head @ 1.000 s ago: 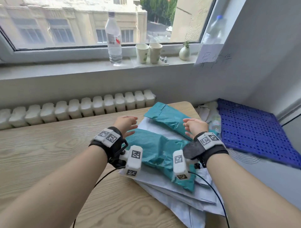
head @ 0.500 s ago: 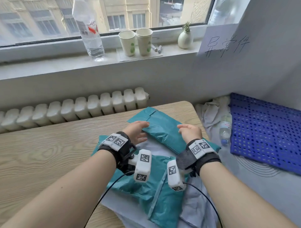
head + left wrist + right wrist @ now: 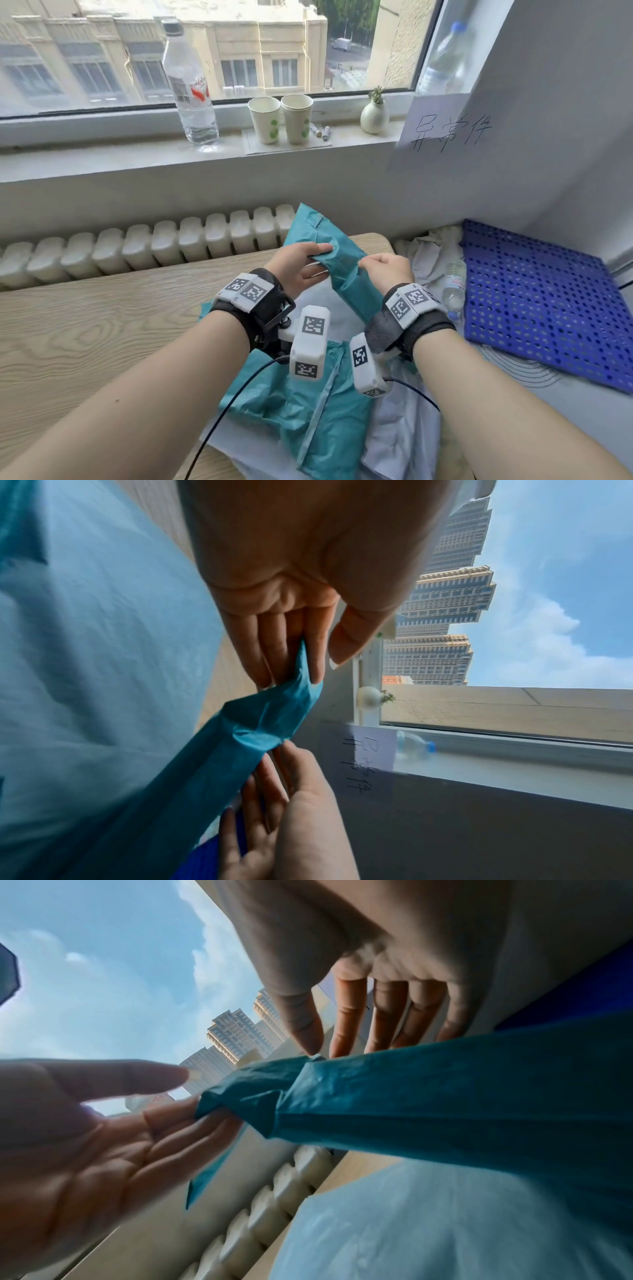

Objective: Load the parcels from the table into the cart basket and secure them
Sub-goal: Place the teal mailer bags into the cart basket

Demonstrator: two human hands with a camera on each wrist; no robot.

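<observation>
I hold a teal parcel [image 3: 342,260] up over the far right end of the wooden table [image 3: 85,325], tilted. My left hand [image 3: 298,267] has its corner on its fingers [image 3: 284,647], with the thumb close above. My right hand [image 3: 387,270] pinches the parcel's right edge, thumb [image 3: 304,1031] in front and fingers behind. The same parcel [image 3: 445,1096] fills the right wrist view. A second teal parcel [image 3: 291,404] lies on the table below my wrists, on top of white and grey parcels [image 3: 404,438].
A blue perforated panel [image 3: 534,301] lies low to the right of the table. Between them sit crumpled cloth and a plastic bottle [image 3: 454,291]. A white radiator [image 3: 154,243] runs behind the table. On the sill stand a water bottle [image 3: 190,85], two paper cups [image 3: 281,118] and a small vase [image 3: 373,114].
Both hands reached onto the far teal parcel, took hold of it and raised it off the table. The other parcels have not moved.
</observation>
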